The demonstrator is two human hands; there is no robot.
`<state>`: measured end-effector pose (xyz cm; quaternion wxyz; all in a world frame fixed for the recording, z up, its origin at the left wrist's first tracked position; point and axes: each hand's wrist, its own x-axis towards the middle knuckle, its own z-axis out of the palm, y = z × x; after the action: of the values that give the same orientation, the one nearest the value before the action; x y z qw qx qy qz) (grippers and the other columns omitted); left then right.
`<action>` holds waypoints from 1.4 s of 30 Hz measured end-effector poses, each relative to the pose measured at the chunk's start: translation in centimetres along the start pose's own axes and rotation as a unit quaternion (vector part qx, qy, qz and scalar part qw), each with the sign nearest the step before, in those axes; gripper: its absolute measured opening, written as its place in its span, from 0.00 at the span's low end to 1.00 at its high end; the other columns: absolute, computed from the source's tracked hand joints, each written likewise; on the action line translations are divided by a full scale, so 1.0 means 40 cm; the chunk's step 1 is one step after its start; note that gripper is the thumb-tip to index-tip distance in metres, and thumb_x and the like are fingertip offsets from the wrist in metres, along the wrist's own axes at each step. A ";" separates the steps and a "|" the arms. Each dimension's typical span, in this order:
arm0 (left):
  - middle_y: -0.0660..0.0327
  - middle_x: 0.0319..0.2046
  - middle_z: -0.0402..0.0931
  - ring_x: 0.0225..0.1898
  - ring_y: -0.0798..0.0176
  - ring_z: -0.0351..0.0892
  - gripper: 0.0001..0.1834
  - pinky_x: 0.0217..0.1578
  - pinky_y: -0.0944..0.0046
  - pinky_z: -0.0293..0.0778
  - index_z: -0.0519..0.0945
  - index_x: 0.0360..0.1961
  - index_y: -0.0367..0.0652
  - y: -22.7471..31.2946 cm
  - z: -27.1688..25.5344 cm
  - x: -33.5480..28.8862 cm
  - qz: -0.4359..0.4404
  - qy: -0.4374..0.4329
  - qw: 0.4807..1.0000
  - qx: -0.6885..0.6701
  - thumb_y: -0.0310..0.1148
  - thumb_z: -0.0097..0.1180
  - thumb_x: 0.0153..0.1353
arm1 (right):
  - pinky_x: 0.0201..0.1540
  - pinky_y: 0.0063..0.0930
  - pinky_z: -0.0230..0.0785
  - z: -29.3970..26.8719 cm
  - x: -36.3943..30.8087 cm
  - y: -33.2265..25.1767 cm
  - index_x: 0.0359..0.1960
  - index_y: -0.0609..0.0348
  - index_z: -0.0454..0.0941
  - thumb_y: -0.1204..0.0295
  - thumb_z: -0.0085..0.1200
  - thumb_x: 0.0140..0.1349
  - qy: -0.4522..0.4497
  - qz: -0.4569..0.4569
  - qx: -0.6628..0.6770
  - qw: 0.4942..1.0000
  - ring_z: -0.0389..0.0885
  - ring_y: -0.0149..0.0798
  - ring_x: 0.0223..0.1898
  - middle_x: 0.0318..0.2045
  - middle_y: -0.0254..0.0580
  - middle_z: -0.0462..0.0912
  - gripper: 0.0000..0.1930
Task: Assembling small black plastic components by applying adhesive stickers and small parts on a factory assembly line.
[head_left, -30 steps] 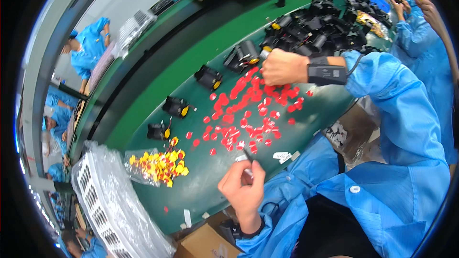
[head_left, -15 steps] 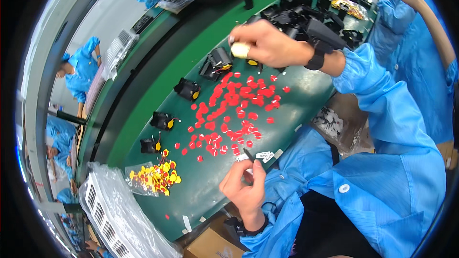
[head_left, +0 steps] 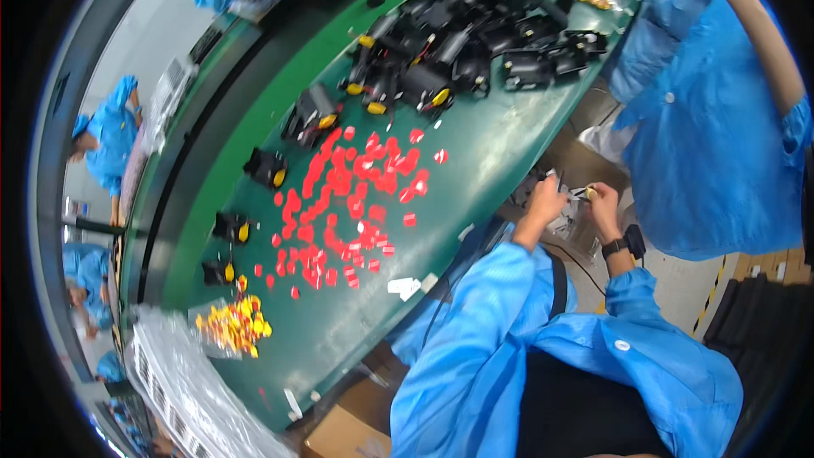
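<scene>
My hands are held close together past the near edge of the green table, over a carton lined with clear plastic. My left hand is closed with a thin dark pen-like tool showing at its fingertips. Pinched fingers of my right hand face it, with a yellow cover at the thumb. Between the hands is a small whitish piece, too small to name. On the table lie many red discs, black plastic housings with yellow tabs, and a pile of yellow-and-red pieces on a clear bag.
A plastic-wrapped white tray stands at the table's left end. A cardboard box sits below the near edge. To my right a co-worker in a blue smock stands close. White labels lie near the table edge.
My right hand has left the space above the black housings and come down beside my left hand. The left hand has moved right, off the table edge. The view has shifted right.
</scene>
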<state>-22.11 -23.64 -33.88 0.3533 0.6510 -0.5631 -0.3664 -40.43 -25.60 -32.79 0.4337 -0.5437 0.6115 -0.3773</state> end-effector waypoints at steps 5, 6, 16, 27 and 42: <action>0.40 0.44 0.82 0.44 0.37 0.83 0.29 0.42 0.43 0.79 0.72 0.60 0.37 0.024 0.010 -0.051 0.056 -0.125 0.989 0.049 0.32 0.57 0.55 | 0.17 0.24 0.65 0.011 0.058 0.312 0.24 0.64 0.79 0.79 0.47 0.60 0.064 0.090 0.064 0.992 0.74 0.30 0.16 0.19 0.37 0.77 0.09; 0.41 0.37 0.83 0.40 0.38 0.83 0.18 0.40 0.44 0.79 0.83 0.45 0.35 0.070 -0.039 -0.071 0.100 -0.138 0.981 0.089 0.31 0.57 0.53 | 0.17 0.24 0.65 -0.006 0.063 0.334 0.24 0.64 0.79 0.79 0.47 0.60 0.036 0.130 0.086 0.987 0.74 0.30 0.16 0.19 0.37 0.77 0.09; 0.54 0.15 0.67 0.20 0.49 0.73 0.12 0.23 0.52 0.68 0.70 0.17 0.37 0.159 -0.425 -0.760 0.089 0.397 0.913 0.005 0.25 0.59 0.53 | 0.30 0.25 0.75 0.175 0.063 0.226 0.36 0.70 0.82 0.83 0.52 0.61 -0.224 -0.046 -0.088 0.970 0.82 0.33 0.26 0.29 0.46 0.85 0.06; 0.57 0.20 0.72 0.18 0.57 0.69 0.06 0.20 0.60 0.64 0.79 0.28 0.36 0.162 -0.246 -1.222 -0.252 0.716 0.647 0.069 0.23 0.60 0.62 | 0.26 0.19 0.61 0.264 -0.326 -0.372 0.38 0.63 0.80 0.82 0.52 0.56 -0.425 -0.301 -0.161 0.838 0.74 0.25 0.23 0.23 0.33 0.77 0.08; 0.42 0.29 0.78 0.32 0.37 0.78 0.21 0.32 0.44 0.72 0.76 0.33 0.34 0.154 -0.206 -1.621 -0.619 0.601 0.425 0.274 0.47 0.60 0.64 | 0.30 0.35 0.73 0.428 -0.806 -0.581 0.36 0.66 0.81 0.80 0.57 0.55 -0.812 -0.408 0.016 0.416 0.82 0.50 0.27 0.27 0.49 0.82 0.08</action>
<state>-24.12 40.38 -19.41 0.0833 0.9424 0.2752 0.1710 -15.41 3.70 -13.04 0.5316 -0.7757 -0.3258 0.0981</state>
